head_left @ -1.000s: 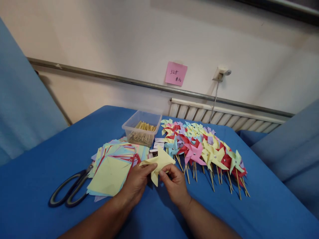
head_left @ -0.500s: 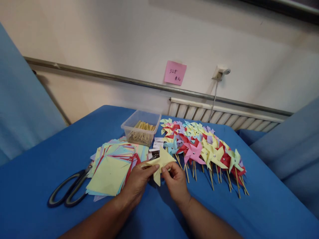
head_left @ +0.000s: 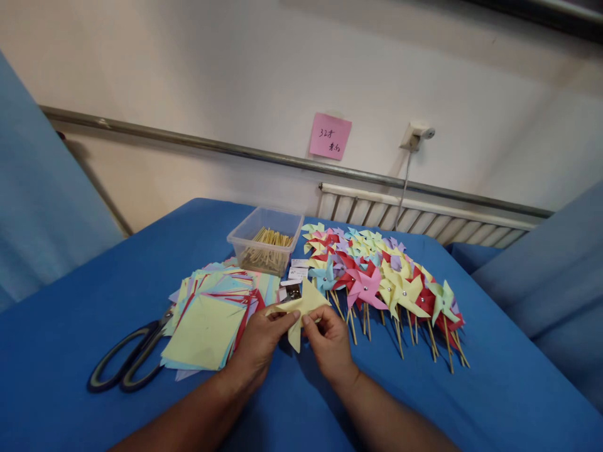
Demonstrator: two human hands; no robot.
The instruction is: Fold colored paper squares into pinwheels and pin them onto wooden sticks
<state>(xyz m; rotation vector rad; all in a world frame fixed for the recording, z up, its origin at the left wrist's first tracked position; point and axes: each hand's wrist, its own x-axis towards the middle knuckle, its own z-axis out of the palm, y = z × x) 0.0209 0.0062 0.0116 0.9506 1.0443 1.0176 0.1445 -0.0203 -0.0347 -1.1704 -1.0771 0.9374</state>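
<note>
A pale yellow paper pinwheel (head_left: 309, 297) is pinched between both of my hands over the table, its blades folded in. My left hand (head_left: 264, 333) grips its left side with the thumb on top. Opposite it, my right hand (head_left: 330, 342) presses thumb and fingers on the right side near the centre. No stick shows on this pinwheel. Just behind it lies a small open box of dark metallic pins (head_left: 293, 292), partly covered by the paper. Loose square paper sheets (head_left: 207, 333) in several colours are piled beside my left hand.
Scissors (head_left: 132, 358) lie left of the papers on the blue-covered table (head_left: 301, 420). A clear plastic box (head_left: 240, 246) of thin sticks stands behind. Many finished pinwheels (head_left: 365, 287) on sticks lie at right. White cards (head_left: 298, 273) sit between. A wall with a radiator (head_left: 362, 207) borders the back.
Almost nothing differs. Both hands keep their pinch on the yellow pinwheel, and the whole view has shifted very slightly.
</note>
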